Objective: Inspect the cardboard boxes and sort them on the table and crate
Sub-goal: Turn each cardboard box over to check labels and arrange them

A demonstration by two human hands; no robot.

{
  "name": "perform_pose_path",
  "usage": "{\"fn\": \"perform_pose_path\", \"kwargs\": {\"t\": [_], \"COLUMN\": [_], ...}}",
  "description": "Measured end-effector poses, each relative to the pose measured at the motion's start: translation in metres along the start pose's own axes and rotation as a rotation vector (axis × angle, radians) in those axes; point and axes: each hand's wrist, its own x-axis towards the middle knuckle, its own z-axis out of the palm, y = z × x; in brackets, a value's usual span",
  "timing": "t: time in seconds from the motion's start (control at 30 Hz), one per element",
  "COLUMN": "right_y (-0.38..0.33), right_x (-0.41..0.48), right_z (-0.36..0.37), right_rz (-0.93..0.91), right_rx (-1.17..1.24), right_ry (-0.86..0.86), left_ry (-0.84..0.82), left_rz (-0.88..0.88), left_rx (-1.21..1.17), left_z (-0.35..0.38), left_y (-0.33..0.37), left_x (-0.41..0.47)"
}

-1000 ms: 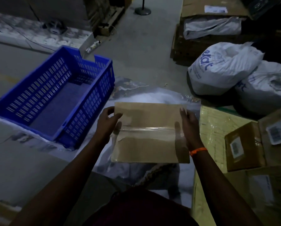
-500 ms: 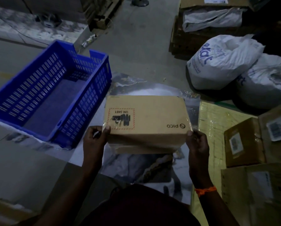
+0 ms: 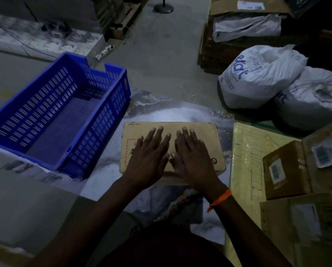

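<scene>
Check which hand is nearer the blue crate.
Left. The left hand lies flat on the left half of the cardboard box, the side facing the blue crate. The right hand lies flat on the right half, farther from it.

A marble-patterned table [image 3: 161, 112] is carrying two things. A blue crate [image 3: 111, 116] is sitting on its left part, and a flat cardboard box [image 3: 205, 135] is lying in the middle, right of the crate and not touching it.

Both hands [image 3: 172, 160] flat on cardboard box [image 3: 203, 132]
</scene>
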Motion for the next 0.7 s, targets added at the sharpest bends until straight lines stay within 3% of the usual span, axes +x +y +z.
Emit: {"fn": "perform_pose_path", "kwargs": {"t": [0.2, 0.47, 0.7], "right_y": [0.003, 0.002, 0.040], "right_x": [0.005, 0.005, -0.010], "right_z": [0.010, 0.000, -0.011], "right_rz": [-0.007, -0.012, 0.059], "right_rx": [-0.163, -0.136, -0.173], "right_ry": [-0.031, -0.116, -0.131], "left_ry": [-0.029, -0.072, -0.006], "left_rz": [-0.018, -0.015, -0.142], "left_rx": [0.112, 0.124, 0.168], "left_z": [0.013, 0.009, 0.003], "left_y": [-0.001, -0.003, -0.034], "left_x": [0.001, 0.001, -0.022]}}
